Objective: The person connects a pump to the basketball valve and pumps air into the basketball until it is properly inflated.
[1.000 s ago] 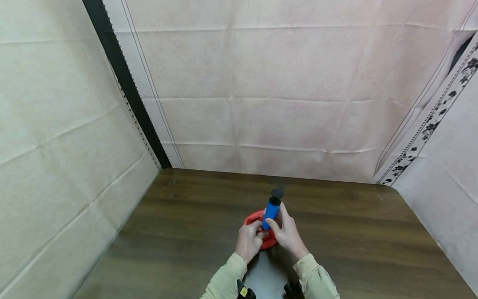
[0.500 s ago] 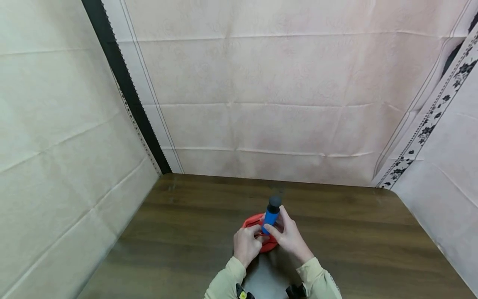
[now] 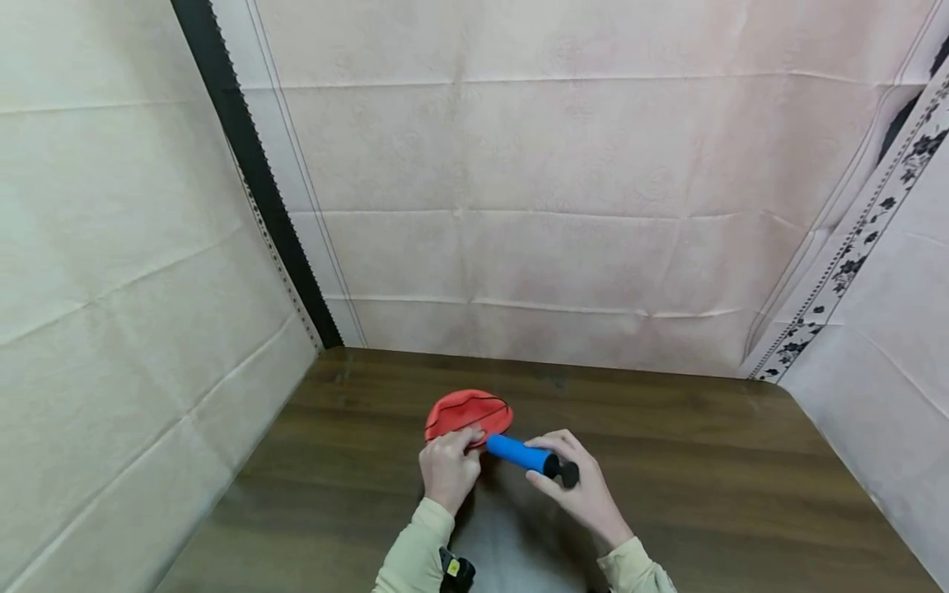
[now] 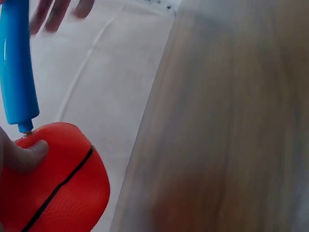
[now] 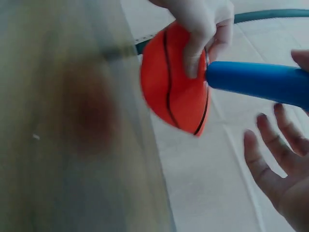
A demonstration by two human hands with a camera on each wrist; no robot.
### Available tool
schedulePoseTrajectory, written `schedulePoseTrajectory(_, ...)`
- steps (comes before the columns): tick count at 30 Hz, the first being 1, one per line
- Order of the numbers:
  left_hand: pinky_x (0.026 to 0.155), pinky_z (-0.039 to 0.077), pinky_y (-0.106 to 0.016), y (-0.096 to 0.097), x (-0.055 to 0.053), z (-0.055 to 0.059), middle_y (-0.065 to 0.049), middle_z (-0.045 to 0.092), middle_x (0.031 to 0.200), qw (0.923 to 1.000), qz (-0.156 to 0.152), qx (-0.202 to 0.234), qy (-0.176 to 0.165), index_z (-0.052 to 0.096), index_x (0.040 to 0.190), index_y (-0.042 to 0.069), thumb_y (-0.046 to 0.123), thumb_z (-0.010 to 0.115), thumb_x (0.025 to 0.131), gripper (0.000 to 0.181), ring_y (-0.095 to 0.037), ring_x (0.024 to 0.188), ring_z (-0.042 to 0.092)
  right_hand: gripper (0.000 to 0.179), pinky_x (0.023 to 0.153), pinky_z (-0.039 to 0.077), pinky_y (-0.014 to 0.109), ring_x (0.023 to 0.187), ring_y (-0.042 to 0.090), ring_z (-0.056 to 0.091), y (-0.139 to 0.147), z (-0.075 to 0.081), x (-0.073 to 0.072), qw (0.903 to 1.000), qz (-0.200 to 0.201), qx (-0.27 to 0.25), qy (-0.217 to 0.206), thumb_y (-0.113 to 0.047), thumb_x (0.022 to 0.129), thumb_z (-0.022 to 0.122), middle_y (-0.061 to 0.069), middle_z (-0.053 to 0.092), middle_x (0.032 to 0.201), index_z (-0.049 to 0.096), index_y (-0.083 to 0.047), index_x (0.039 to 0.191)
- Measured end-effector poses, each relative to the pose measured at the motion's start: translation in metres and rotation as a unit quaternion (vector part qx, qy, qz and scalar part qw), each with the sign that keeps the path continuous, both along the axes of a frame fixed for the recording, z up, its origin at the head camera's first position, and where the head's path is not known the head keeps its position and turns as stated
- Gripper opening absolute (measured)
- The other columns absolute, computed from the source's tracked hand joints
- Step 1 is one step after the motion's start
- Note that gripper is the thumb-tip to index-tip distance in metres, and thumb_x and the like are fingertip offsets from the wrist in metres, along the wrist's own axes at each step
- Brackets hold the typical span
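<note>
A deflated red ball [image 3: 469, 414] with black lines, like a small basketball, is slack and partly folded. My left hand [image 3: 449, 466] pinches its rim, the thumb pressed on the skin near the needle in the left wrist view. A blue hand pump [image 3: 521, 454] with a black end and handle points at the ball, its nozzle [image 4: 25, 126] meeting the rim by that thumb. The right hand [image 3: 586, 486] has its thumb and a finger on either side of the pump's barrel. Its other fingers [image 5: 265, 169] spread apart from the pump in the right wrist view.
Both hands work above a brown wood-grain table [image 3: 356, 494]. Pale creased cloth [image 3: 556, 206] hangs behind it and on both sides. A greyish patch [image 3: 511, 543] lies on the table between the forearms.
The pump has swung from nearly upright to tilted, with its handle end now lower right. The left hand has moved left and up with the ball, which shows more fully. The pump's handle appeared pushed in earlier.
</note>
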State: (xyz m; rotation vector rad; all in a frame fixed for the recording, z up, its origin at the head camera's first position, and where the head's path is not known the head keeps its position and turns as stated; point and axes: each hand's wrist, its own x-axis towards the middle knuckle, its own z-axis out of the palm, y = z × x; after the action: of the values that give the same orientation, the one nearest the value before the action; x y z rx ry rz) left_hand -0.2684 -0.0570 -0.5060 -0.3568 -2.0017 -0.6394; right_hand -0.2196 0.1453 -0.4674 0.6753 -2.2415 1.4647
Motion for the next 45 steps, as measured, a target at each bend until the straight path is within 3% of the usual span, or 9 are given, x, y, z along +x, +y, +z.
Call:
schedulePoseTrajectory(4,0.052,0.049,-0.027,-0.009,-0.001,-0.001,0.004,0.075,0.077,0.9998,0.015,0.013,-0.006,0.077,0.085,0.015,-0.001,0.079,0.063,0.028,-0.012,0.062,0.066,0.037,0.067,0.043,0.023,0.08,0.004,0.051,-0.006,-0.01,0.004,0.9998,-0.015,-0.012,0.0,-0.008,0.081,0.076,-0.002,0.063,0.099,0.068,-0.017,0.116)
schedulePoseTrajectory(9,0.052,0.049,-0.029,-0.016,0.001,-0.008,0.003,0.073,0.076,0.998,0.058,0.007,-0.024,0.075,0.083,0.015,-0.001,0.08,0.062,0.027,-0.014,0.059,0.063,0.03,0.054,0.043,0.02,0.063,-0.001,0.049,-0.014,-0.024,0.008,0.9901,-0.093,-0.098,-0.036,0.002,0.079,0.075,-0.002,0.064,0.081,0.069,-0.013,0.105)
schedulePoseTrajectory(15,0.052,0.047,-0.031,-0.022,0.008,-0.005,0.001,0.068,0.069,0.9887,0.076,0.002,-0.129,0.067,0.078,0.016,0.005,0.084,0.064,0.025,-0.016,0.055,0.057,0.02,0.047,0.044,0.021,0.049,0.012,0.052,-0.015,-0.019,0.018,0.986,-0.109,-0.106,-0.069,0.014,0.08,0.066,0.001,0.059,0.068,0.062,-0.002,0.091)
schedulePoseTrajectory(19,0.05,0.042,-0.027,-0.022,0.011,-0.001,0.001,0.06,0.064,0.9807,0.066,-0.008,-0.184,0.059,0.073,0.016,0.006,0.086,0.066,0.029,-0.013,0.052,0.049,0.033,0.049,0.045,0.022,0.053,0.016,0.057,-0.008,-0.006,0.025,0.9883,-0.089,-0.084,-0.091,0.009,0.082,0.067,0.003,0.06,0.073,0.056,-0.003,0.111)
schedulePoseTrajectory(24,0.053,0.04,-0.026,-0.018,0.013,-0.005,0.003,0.056,0.067,0.9818,0.035,-0.05,-0.18,0.055,0.07,0.016,0.001,0.078,0.068,0.028,-0.012,0.056,0.047,0.059,0.054,0.042,0.021,0.061,0.003,0.053,-0.005,-0.007,0.023,0.9885,-0.091,-0.041,-0.114,-0.003,0.085,0.071,0.001,0.06,0.082,0.041,-0.01,0.135)
schedulePoseTrajectory(33,0.055,0.037,-0.025,-0.01,0.017,-0.007,0.003,0.055,0.072,0.9788,0.029,-0.074,-0.189,0.05,0.07,0.017,-0.002,0.074,0.065,0.031,-0.013,0.062,0.048,0.008,0.052,0.038,0.02,0.054,0.003,0.045,0.002,-0.028,0.009,0.9831,-0.143,-0.003,-0.115,-0.017,0.092,0.067,-0.001,0.06,0.069,0.064,-0.02,0.099)
schedulePoseTrajectory(40,0.069,0.045,-0.033,-0.001,0.028,0.018,-0.005,0.061,0.09,0.9505,-0.031,-0.102,-0.292,0.061,0.09,0.008,0.017,0.087,0.067,0.036,-0.019,0.079,0.053,0.01,0.053,0.035,0.02,0.053,-0.001,0.039,0.008,-0.034,0.005,0.9861,-0.14,0.033,-0.083,-0.015,0.093,0.065,-0.012,0.048,0.061,0.057,-0.019,0.088)
schedulePoseTrajectory(43,0.084,0.046,-0.042,0.008,0.033,0.028,-0.008,0.062,0.113,0.9404,-0.098,-0.124,-0.301,0.063,0.111,0.008,0.03,0.083,0.075,0.047,-0.025,0.102,0.055,0.018,0.052,0.034,0.019,0.052,-0.002,0.038,0.009,-0.038,0.004,0.9885,-0.129,0.016,-0.078,-0.014,0.091,0.066,-0.013,0.044,0.06,0.052,-0.019,0.083)
schedulePoseTrajectory(45,0.095,0.044,-0.046,0.015,0.032,0.029,-0.006,0.061,0.124,0.9243,-0.163,-0.151,-0.31,0.061,0.123,0.01,0.039,0.072,0.085,0.049,-0.025,0.116,0.054,0.02,0.051,0.034,0.018,0.052,-0.002,0.037,0.011,-0.039,0.004,0.9893,-0.118,-0.003,-0.086,-0.015,0.091,0.067,-0.011,0.044,0.06,0.05,-0.018,0.08)
